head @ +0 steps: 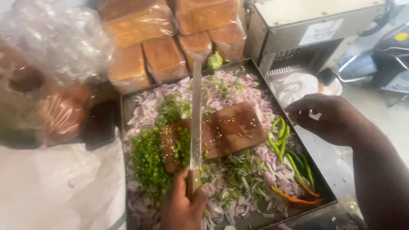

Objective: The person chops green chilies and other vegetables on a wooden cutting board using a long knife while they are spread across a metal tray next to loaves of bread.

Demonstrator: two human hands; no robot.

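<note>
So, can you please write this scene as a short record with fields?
Left hand: left hand grips the handle of a long knife, blade pointing away over the board.
Right hand: right hand hovers at the tray's right edge, holding nothing visible.
Board: wooden cutting board lies in the tray on the onion.
Tray: dark metal tray filled with chopped purple onion and chopped greens.
Chillies: whole green chillies at the right side, one orange-red.
Behind: wrapped bread loaves.
</note>
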